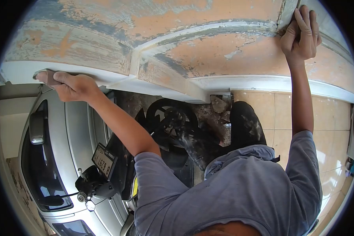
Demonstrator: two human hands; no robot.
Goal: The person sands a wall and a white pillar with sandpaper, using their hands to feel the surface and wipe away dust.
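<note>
My left hand is closed around a folded brownish-grey piece of sandpaper, with the thumb on top. It is at the white lower edge of a wall with peeling orange and grey paint. High on the right, my right hand grips a pale upright edge on the same wall. Its fingers lie close together over that edge, with the thumb to the side. The fingertips are partly hidden.
Below my left arm stand a silver car and a black motorcycle with a licence plate. Broken rubble lies by the wall's foot. Tan floor tiles extend to the right. My dark-trousered knee is close to the wall.
</note>
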